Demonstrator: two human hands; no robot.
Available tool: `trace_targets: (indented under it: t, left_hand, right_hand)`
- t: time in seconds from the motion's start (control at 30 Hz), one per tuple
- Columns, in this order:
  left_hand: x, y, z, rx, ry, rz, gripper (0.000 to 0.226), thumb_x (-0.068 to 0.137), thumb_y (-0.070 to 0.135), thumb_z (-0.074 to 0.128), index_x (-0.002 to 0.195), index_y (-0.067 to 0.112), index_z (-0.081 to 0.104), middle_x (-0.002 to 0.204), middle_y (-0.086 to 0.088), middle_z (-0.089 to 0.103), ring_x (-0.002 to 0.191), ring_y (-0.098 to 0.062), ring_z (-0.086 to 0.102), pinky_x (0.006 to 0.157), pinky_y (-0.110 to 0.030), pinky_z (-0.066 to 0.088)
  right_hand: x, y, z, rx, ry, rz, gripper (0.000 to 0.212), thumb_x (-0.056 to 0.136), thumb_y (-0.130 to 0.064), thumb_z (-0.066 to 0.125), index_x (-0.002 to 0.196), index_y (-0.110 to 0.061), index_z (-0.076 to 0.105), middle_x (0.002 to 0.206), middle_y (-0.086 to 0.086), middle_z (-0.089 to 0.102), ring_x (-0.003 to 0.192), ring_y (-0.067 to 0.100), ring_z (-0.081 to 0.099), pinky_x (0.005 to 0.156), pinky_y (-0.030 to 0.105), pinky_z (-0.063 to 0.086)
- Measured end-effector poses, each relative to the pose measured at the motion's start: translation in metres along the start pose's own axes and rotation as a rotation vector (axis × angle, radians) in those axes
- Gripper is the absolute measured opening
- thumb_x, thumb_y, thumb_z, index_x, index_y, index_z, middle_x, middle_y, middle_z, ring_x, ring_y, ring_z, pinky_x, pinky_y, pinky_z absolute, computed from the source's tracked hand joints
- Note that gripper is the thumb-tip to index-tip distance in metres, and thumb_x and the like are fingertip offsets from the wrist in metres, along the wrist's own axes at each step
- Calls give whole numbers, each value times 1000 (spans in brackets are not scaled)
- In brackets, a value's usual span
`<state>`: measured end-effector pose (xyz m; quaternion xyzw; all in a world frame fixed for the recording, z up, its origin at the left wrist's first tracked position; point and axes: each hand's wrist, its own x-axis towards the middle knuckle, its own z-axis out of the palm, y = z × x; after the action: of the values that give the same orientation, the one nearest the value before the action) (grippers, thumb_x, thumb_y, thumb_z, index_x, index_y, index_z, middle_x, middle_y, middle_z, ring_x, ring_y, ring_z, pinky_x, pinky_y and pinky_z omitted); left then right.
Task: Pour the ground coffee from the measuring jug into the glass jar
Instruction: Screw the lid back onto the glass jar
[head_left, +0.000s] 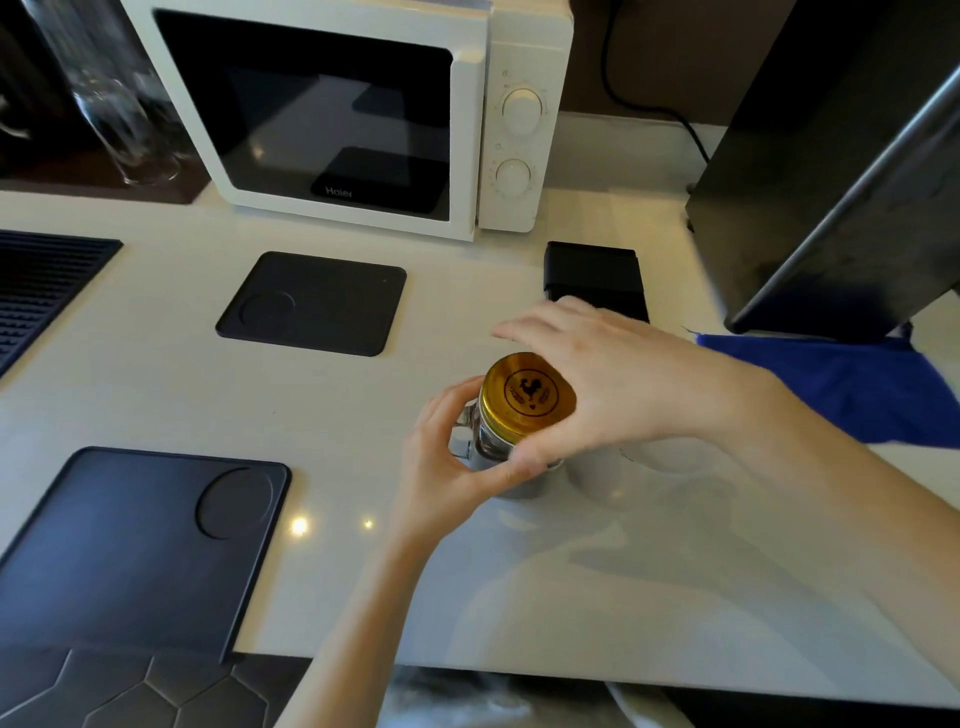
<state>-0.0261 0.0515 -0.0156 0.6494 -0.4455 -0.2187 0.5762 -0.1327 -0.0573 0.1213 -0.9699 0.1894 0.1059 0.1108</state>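
A glass jar (491, 447) with a gold lid (530, 389) stands on the white counter near its middle. My left hand (447, 457) wraps around the jar's glass body from the left. My right hand (608, 379) reaches over from the right, thumb and palm against the lid's edge, fingers spread above it. A pale rounded vessel (613, 473), possibly the measuring jug, sits just right of the jar under my right wrist, mostly hidden. No ground coffee is visible.
A white microwave (353, 114) stands at the back. Dark mats lie at centre (317, 306), front left (130, 545) and far left (41, 291). A small black box (592, 278), a blue cloth (852, 384) and a dark appliance (831, 171) sit to the right.
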Motion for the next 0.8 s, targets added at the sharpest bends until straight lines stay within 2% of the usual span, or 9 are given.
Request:
trace_targets:
  t: [0.1,0.27,0.33,0.4,0.5,0.57,0.63,0.7,0.8]
  left_hand:
    - [0,-2,0,-15,7,-14,69,53,59,78,114,37,54,111,2,65,105,-21,61,87,-47,52]
    - [0,-2,0,9,-6,-16,62,54,62,76,110,49,52,111,3,64,107,-20,59,88,-47,51]
    - [0,-2,0,18,0,-20,62,53,59,78,109,52,51,111,4,65,106,-19,60,88,-46,51]
    - [0,-2,0,6,4,-21,64,53,57,79,111,45,52,111,2,65,106,-19,61,88,-47,51]
    - [-1,-2,1,-9,3,-25,72,53,59,78,115,30,55,111,0,66,106,-20,61,87,-48,51]
    - [0,-2,0,4,2,-25,68,53,55,79,114,34,55,110,2,66,105,-18,60,88,-47,51]
    - [0,0,0,25,-5,-21,61,55,55,77,110,48,52,110,8,64,105,-14,59,89,-44,51]
    - [0,0,-1,32,-8,-14,61,55,56,77,109,49,50,110,9,64,105,-14,59,88,-43,52]
    - [-1,-1,0,10,-2,-30,65,53,58,78,111,46,51,112,5,65,106,-19,61,87,-47,52]
  right_hand:
    - [-2,3,-5,72,-76,-69,81,68,-42,76,136,-29,34,131,-7,43,118,11,37,95,33,42]
    - [1,0,-1,-113,64,72,77,64,-78,54,120,-24,49,107,-3,60,92,19,55,74,31,47]
    - [0,4,0,-128,69,75,91,63,-80,53,134,-24,35,116,-1,60,101,20,54,80,32,44]
    - [-2,4,-2,-62,15,-2,99,66,-66,66,143,-30,16,132,-4,47,117,17,43,90,30,38]
    - [0,2,-1,12,-24,-78,81,68,-47,75,136,-31,34,126,-5,51,113,15,46,91,36,45]
    - [3,0,1,-31,58,-42,65,67,-57,69,122,-27,50,111,-4,58,98,17,53,80,37,49]
    - [3,-1,0,-149,124,23,70,65,-75,55,109,-21,56,99,-1,64,86,19,57,74,36,51]
    - [3,4,0,-173,91,51,86,61,-79,56,123,-18,47,113,2,61,99,22,55,82,36,49]
    - [2,9,-3,-12,-47,-15,100,64,-51,75,143,-31,17,137,-4,40,123,17,38,94,35,43]
